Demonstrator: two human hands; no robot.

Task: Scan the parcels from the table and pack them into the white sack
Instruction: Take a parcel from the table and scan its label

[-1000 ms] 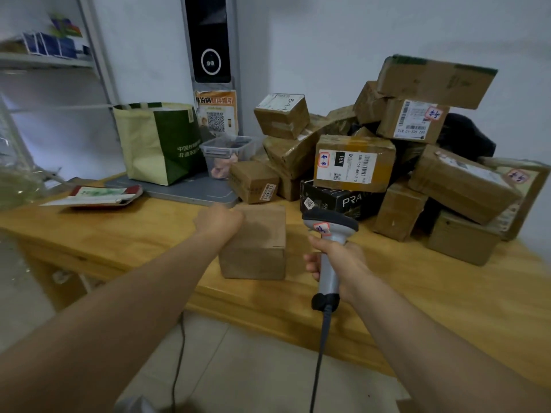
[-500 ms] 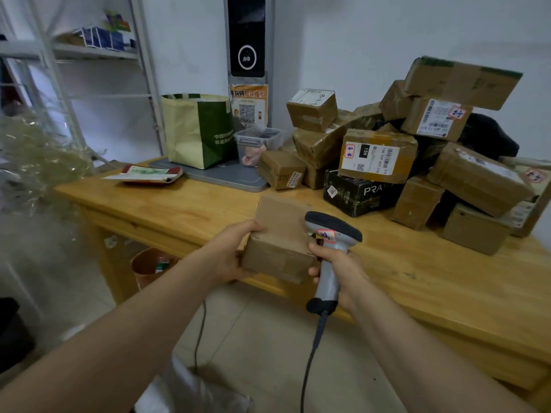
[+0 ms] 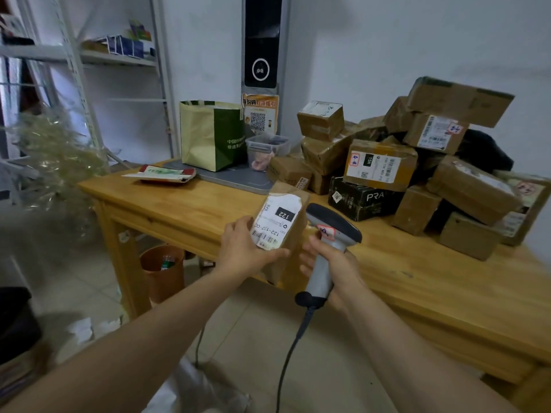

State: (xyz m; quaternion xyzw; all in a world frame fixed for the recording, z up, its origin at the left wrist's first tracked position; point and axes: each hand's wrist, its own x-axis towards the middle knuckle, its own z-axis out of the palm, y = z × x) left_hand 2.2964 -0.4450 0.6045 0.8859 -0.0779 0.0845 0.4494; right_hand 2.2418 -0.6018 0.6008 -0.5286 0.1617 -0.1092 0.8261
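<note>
Small brown cardboard parcel (image 3: pixel 281 231) with a white shipping label marked 122 sits in the left hand (image 3: pixel 243 251), lifted just off the front edge of the wooden tabletop (image 3: pixel 417 281); the fingers are curled round its lower left side, thumb along the bottom edge of the label. The right hand (image 3: pixel 331 263) is closed round the grip of a grey handheld barcode scanner (image 3: pixel 328 242) with a dark head, just beside the parcel's right face, its cable hanging to the floor. The box looks light and stiff (one hand carries it easily), with taped, slightly slick faces, so gripping across two opposite sides, clear of the barcode, seems best. Behind it stands a loose heap of brown cardboard parcels (image 3: pixel 471 186) around a black printed carton (image 3: pixel 363 201), likely to slide if one is pulled from low down. Farther left are a green and cream paper bag (image 3: pixel 211 135), a clear plastic tub (image 3: pixel 267 149) and an orange bin (image 3: pixel 162 272) under the tabletop. Pale material at the bottom edge may be the white sack; I cannot tell.
</note>
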